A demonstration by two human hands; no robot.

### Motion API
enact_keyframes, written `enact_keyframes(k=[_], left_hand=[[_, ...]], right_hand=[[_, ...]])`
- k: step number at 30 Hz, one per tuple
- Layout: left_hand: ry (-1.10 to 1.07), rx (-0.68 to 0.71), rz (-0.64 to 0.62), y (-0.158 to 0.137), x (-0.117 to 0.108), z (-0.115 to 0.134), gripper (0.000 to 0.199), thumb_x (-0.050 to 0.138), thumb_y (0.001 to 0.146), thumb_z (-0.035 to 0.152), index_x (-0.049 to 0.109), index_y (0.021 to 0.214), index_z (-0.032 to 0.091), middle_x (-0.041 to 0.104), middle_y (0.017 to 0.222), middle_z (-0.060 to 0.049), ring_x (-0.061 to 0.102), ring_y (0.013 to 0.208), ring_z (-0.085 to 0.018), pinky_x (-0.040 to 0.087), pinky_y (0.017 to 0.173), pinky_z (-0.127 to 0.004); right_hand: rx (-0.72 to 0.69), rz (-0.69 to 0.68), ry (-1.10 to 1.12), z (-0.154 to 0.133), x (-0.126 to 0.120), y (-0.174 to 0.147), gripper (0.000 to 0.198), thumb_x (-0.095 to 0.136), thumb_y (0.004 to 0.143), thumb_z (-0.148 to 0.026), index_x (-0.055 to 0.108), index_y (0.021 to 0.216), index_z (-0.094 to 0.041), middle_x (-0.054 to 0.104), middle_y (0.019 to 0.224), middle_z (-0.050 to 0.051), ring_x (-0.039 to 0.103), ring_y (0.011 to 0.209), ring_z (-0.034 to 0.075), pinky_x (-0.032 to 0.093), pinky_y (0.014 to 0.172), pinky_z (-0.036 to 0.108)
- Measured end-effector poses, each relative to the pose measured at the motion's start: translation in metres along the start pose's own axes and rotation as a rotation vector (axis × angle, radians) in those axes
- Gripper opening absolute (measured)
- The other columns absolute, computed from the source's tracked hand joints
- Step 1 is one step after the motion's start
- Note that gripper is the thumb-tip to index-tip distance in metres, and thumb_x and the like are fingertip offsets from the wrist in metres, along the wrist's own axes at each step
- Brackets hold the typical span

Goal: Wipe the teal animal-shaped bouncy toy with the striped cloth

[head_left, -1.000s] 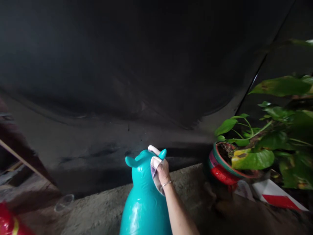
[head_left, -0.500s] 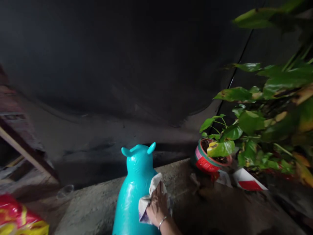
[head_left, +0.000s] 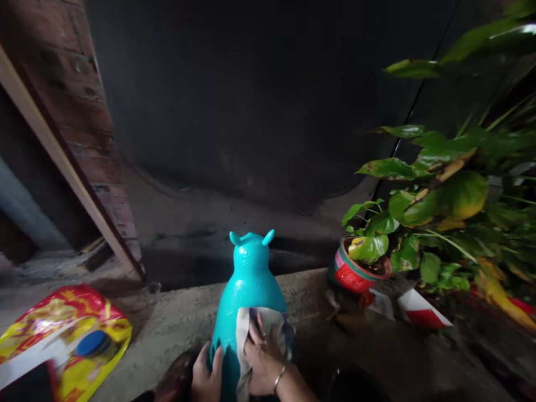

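From the head view I see my right hand pressing a pale, crumpled cloth flat against the lower body of a glossy teal plastic animal-shaped toy with two small ears, fingers spread over the fabric. My left hand rests open on the toy's left flank, partly cut off by the bottom edge. The toy stands on a rough concrete ledge. A red and green plant pot sits to the right, half hidden by leaves. A red and yellow printed bag lies left, blurred
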State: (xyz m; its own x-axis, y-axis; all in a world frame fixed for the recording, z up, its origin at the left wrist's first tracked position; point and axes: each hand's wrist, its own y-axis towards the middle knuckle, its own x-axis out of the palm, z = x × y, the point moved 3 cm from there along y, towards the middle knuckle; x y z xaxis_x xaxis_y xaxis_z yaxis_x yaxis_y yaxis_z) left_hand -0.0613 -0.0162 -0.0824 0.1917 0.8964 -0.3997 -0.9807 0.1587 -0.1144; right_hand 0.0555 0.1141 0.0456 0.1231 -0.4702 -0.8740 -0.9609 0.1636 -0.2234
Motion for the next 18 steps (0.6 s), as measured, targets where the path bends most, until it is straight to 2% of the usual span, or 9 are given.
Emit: enact_keyframes(k=[3, 5, 7, 9, 11, 13, 15, 16, 18], left_hand=[[-0.083, -0.007, -0.1, 0.002, 0.0, 0.024, 0.09, 0.047, 0.061, 0.079, 0.053, 0.122, 0.013, 0.061, 0.126, -0.018, 0.057, 0.121, -0.033, 0.047, 0.109, -0.05], [-0.025, 0.022, -0.206, 0.005, 0.003, 0.043, 0.095, 0.045, 0.064, 0.08, 0.049, 0.129, 0.011, 0.062, 0.124, -0.017, 0.06, 0.116, -0.032, 0.049, 0.106, -0.048], [0.123, 0.077, -0.274, 0.009, 0.006, 0.058, 0.095, 0.04, 0.067, 0.079, 0.052, 0.128, 0.008, 0.064, 0.119, -0.019, 0.06, 0.114, -0.034, 0.047, 0.106, -0.05], [0.247, 0.129, -0.294, 0.012, 0.007, 0.066, 0.091, 0.039, 0.066, 0.075, 0.059, 0.121, 0.006, 0.064, 0.116, -0.022, 0.059, 0.111, -0.038, 0.045, 0.106, -0.054], [0.291, 0.17, -0.294, 0.013, 0.006, 0.069, 0.083, 0.04, 0.067, 0.07, 0.064, 0.115, 0.007, 0.064, 0.109, -0.022, 0.059, 0.106, -0.039, 0.044, 0.104, -0.055], [0.321, 0.208, -0.301, 0.01, 0.004, 0.07, 0.073, 0.037, 0.073, 0.065, 0.066, 0.112, 0.01, 0.064, 0.103, -0.019, 0.059, 0.103, -0.037, 0.045, 0.102, -0.054], [0.345, 0.237, -0.301, 0.006, 0.003, 0.071, 0.067, 0.034, 0.078, 0.061, 0.068, 0.11, 0.013, 0.063, 0.102, -0.017, 0.058, 0.103, -0.036, 0.044, 0.102, -0.053], [0.356, 0.248, -0.298, 0.004, 0.003, 0.071, 0.065, 0.033, 0.08, 0.06, 0.068, 0.109, 0.014, 0.063, 0.102, -0.017, 0.058, 0.103, -0.035, 0.044, 0.102, -0.052], [0.373, 0.266, -0.294, 0.001, 0.004, 0.072, 0.063, 0.031, 0.081, 0.059, 0.069, 0.106, 0.015, 0.064, 0.102, -0.017, 0.058, 0.104, -0.035, 0.043, 0.103, -0.052]], right_hand=[[-0.048, -0.057, -0.069, 0.002, -0.008, -0.003, 0.105, 0.078, 0.077, -0.034, 0.011, 0.157, -0.022, 0.003, 0.161, 0.019, 0.009, 0.147, 0.041, 0.014, 0.11, 0.077], [-0.091, -0.056, -0.149, -0.009, -0.005, -0.002, 0.096, 0.077, 0.081, -0.03, 0.018, 0.156, -0.02, 0.011, 0.159, 0.022, 0.009, 0.147, 0.04, 0.011, 0.111, 0.077], [-0.16, -0.024, -0.217, -0.025, 0.002, 0.002, 0.075, 0.068, 0.087, -0.021, 0.031, 0.152, -0.017, 0.019, 0.157, 0.022, 0.009, 0.148, 0.038, 0.011, 0.112, 0.076], [-0.208, -0.037, -0.23, -0.037, 0.008, 0.008, 0.057, 0.062, 0.087, -0.015, 0.048, 0.142, -0.016, 0.028, 0.155, 0.021, 0.016, 0.147, 0.038, 0.019, 0.113, 0.074], [-0.221, -0.098, -0.181, -0.036, 0.008, 0.016, 0.043, 0.072, 0.077, -0.015, 0.067, 0.12, -0.014, 0.05, 0.141, 0.021, 0.038, 0.138, 0.039, 0.032, 0.113, 0.066], [-0.18, -0.086, -0.102, -0.02, -0.004, 0.023, 0.034, 0.075, 0.072, -0.013, 0.074, 0.106, -0.019, 0.067, 0.12, 0.012, 0.059, 0.12, 0.03, 0.045, 0.109, 0.046], [-0.073, 0.034, -0.048, 0.009, -0.022, 0.029, 0.035, 0.059, 0.084, -0.009, 0.071, 0.113, -0.025, 0.07, 0.112, 0.004, 0.063, 0.111, 0.019, 0.048, 0.104, 0.029], [0.015, 0.114, -0.042, 0.025, -0.029, 0.031, 0.044, 0.046, 0.089, -0.005, 0.068, 0.12, -0.026, 0.069, 0.116, 0.003, 0.062, 0.114, 0.016, 0.046, 0.104, 0.027], [0.219, 0.233, -0.042, 0.057, -0.036, 0.032, 0.057, 0.028, 0.09, 0.003, 0.059, 0.132, -0.02, 0.065, 0.124, 0.009, 0.058, 0.121, 0.017, 0.044, 0.107, 0.032]])
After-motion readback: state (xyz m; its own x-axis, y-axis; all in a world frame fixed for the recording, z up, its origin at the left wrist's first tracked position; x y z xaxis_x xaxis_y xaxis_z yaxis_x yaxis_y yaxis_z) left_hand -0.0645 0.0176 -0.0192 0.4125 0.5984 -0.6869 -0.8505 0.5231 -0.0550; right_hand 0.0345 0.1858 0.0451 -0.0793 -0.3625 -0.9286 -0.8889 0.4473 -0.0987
